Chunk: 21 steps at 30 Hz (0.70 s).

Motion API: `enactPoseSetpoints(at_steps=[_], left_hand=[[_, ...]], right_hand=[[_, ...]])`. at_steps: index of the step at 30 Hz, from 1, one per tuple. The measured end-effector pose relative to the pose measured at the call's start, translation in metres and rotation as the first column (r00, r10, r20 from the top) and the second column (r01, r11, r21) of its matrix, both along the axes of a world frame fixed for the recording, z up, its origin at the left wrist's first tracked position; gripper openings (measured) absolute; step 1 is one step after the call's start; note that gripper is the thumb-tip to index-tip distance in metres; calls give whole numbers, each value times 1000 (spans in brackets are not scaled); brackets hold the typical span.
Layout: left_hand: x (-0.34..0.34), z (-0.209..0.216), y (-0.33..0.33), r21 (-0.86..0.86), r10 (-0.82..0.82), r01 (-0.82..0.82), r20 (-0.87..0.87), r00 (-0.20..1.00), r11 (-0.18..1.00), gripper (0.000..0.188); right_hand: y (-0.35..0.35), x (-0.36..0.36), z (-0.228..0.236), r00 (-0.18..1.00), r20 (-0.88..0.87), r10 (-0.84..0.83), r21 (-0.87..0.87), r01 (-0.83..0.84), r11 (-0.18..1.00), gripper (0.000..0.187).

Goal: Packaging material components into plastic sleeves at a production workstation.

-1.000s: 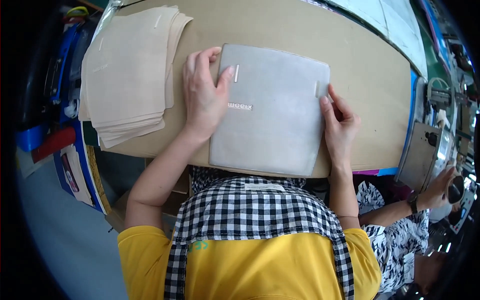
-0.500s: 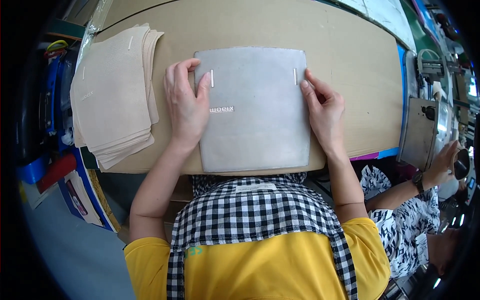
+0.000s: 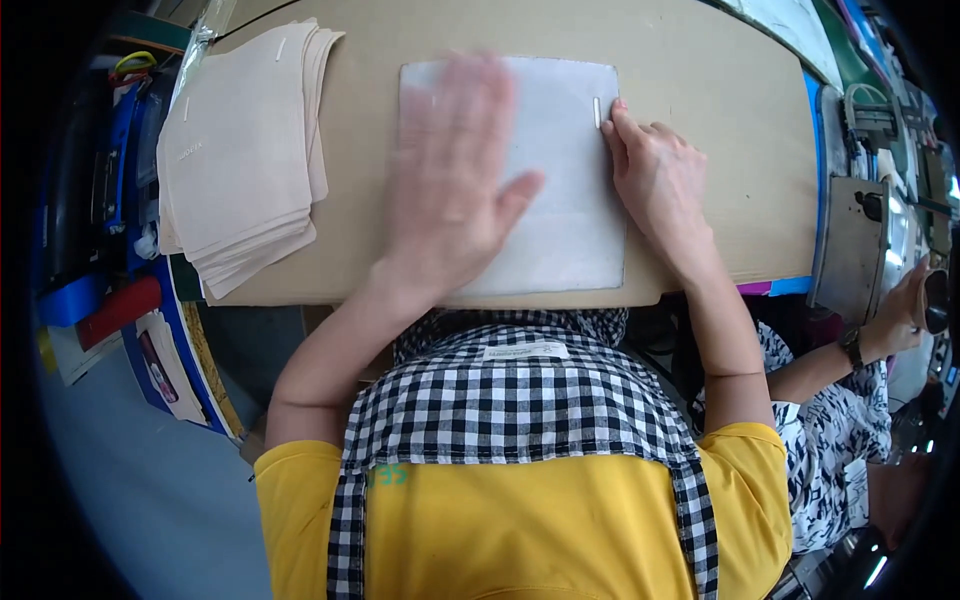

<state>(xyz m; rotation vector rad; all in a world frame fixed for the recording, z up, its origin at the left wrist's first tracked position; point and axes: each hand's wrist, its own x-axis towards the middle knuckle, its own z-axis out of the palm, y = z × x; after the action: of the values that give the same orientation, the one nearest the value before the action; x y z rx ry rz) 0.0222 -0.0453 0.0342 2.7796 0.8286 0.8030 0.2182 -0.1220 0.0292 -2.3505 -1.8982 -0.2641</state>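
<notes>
A thin grey plate (image 3: 560,215), nearly square with narrow slots cut through it, lies on the cardboard-covered table in front of me. Over its left part is my left hand (image 3: 455,185), palm down with the fingers stretched out and blurred by motion; whether it touches the surface I cannot tell. It covers the plate's left slot and lettering. My right hand (image 3: 655,165) grips the plate's right edge beside the upper right slot, thumb and index finger at the edge and the other fingers curled.
To the left lies an uneven stack of beige sheets (image 3: 245,150) with small slots. The cardboard (image 3: 740,170) spreads to the table's edges. At the far left are blue and black items and a red object (image 3: 118,312). A co-worker's hand (image 3: 895,315) and metal equipment (image 3: 850,240) are at the right.
My left hand has let go of the plate's left edge and moved over its surface, fingers extended. My right hand keeps to the right edge. The whole view has shifted slightly.
</notes>
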Motion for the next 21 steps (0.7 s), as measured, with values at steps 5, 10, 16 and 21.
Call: enactPoseSetpoints(at_steps=[5, 10, 16, 21], left_hand=[[-2, -36, -7, -179, -46, 37, -44, 998, 983, 59], [-49, -41, 16, -571, 372, -99, 386, 844, 815, 76], [-73, -10, -21, -920, 361, 384, 384, 850, 75, 62], [-33, 13, 7, -791, 419, 612, 552, 721, -12, 31]], right_hand=[[51, 29, 13, 949, -12, 316, 370, -290, 883, 41], [69, 44, 10, 873, -484, 65, -255, -212, 943, 67], [34, 42, 63, 240, -964, 117, 72, -188, 980, 40], [27, 68, 55, -410, -910, 57, -30, 204, 979, 39]])
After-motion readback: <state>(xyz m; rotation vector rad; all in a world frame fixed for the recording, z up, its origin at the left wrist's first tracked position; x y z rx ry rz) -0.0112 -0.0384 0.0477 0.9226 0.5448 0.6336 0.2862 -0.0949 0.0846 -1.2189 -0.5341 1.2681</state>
